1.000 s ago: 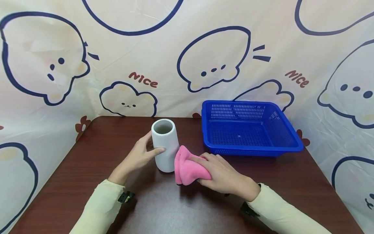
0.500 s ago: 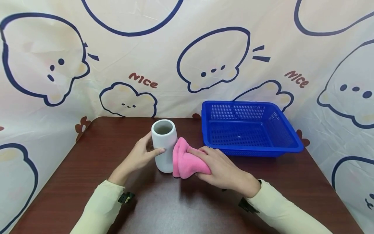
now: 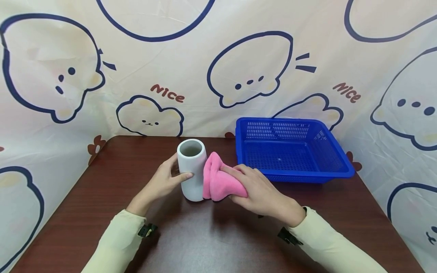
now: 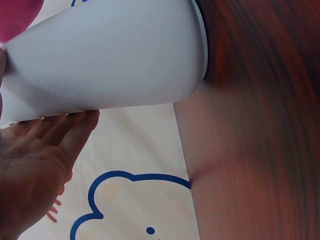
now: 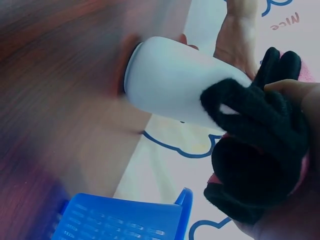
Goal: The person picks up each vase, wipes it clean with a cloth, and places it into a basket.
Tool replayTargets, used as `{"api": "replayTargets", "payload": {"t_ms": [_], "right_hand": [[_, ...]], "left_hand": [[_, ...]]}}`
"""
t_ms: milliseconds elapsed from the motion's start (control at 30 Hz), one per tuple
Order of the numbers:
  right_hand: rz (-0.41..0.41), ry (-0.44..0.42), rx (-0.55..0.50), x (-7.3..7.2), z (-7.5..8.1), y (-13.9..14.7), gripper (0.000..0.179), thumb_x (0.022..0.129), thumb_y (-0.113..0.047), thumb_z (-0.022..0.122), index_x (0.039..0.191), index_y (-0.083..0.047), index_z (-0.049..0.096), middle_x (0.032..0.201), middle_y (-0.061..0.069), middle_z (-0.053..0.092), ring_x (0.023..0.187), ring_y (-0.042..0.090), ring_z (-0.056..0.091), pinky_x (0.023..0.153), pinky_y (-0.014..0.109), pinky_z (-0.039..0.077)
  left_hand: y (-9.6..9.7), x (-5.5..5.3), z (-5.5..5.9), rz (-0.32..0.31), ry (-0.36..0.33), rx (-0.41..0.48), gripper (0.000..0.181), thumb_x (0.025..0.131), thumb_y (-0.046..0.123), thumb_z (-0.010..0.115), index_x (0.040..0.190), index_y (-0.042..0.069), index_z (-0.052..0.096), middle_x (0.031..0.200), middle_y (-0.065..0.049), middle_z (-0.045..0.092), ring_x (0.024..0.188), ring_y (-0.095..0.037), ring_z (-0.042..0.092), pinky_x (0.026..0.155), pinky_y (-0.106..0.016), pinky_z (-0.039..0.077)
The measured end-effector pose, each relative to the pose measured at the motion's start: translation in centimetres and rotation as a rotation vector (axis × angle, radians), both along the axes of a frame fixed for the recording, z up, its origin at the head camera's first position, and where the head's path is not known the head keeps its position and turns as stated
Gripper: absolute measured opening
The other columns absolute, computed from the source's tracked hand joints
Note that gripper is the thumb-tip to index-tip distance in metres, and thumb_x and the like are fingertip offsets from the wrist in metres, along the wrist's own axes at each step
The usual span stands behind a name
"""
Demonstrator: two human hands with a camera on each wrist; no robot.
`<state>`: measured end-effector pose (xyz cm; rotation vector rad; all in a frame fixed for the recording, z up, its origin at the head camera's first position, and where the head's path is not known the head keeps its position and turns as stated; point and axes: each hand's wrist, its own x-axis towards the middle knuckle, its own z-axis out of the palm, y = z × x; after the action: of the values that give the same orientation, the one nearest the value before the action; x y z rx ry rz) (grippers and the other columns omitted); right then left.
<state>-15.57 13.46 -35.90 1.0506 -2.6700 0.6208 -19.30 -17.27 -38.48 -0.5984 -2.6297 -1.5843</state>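
A white vase (image 3: 192, 185) stands upright on the table, its round mouth facing up. My left hand (image 3: 160, 184) holds it from the left, thumb across the front and the other fingers behind; those fingers (image 4: 75, 132) show along its side in the left wrist view. A bunched cloth (image 3: 223, 184) is gripped in my right hand (image 3: 259, 191), pink outside. From the right wrist, the cloth's dark underside (image 5: 280, 130) overlaps the vase (image 5: 165, 75). The folded edge of the cloth appears to lie against the vase's right side, around mid-height.
A blue perforated plastic basket (image 3: 297, 174) sits at the back right of the dark brown table (image 3: 102, 178), behind my right hand. A cartoon-printed curtain (image 3: 194, 72) surrounds the table at the back and sides.
My right hand has moved the cloth upward along the vase's right side, away from the table's front. The vase and my left hand have stayed in place.
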Motion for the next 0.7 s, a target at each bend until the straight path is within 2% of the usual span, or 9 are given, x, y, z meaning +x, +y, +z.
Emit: {"api": "replayTargets", "payload": {"t_ms": [467,700], "right_hand": [[-0.018,-0.041,-0.035,-0.5,0.9,-0.4,0.078,0.084,-0.027,0.076,0.154,-0.029,0.042,0.126,0.0,0.062,0.111,0.015,0.058,0.085,0.036,0.048],[-0.021,-0.048,-0.042,-0.9,1.1,-0.6,0.076,0.084,-0.027,0.076,0.153,-0.027,0.045,0.126,0.001,0.062,0.109,0.016,0.057,0.086,0.036,0.048]], "left_hand": [[-0.1,-0.1,0.0,-0.006,0.0,0.009,0.071,0.09,0.025,0.078,0.15,0.016,0.042,0.14,-0.012,0.059,0.123,-0.032,0.064,0.104,-0.054,0.053],[-0.1,-0.1,-0.1,-0.008,-0.008,0.007,0.071,0.09,0.025,0.078,0.15,0.015,0.041,0.14,-0.012,0.058,0.123,-0.033,0.063,0.104,-0.054,0.052]]}}
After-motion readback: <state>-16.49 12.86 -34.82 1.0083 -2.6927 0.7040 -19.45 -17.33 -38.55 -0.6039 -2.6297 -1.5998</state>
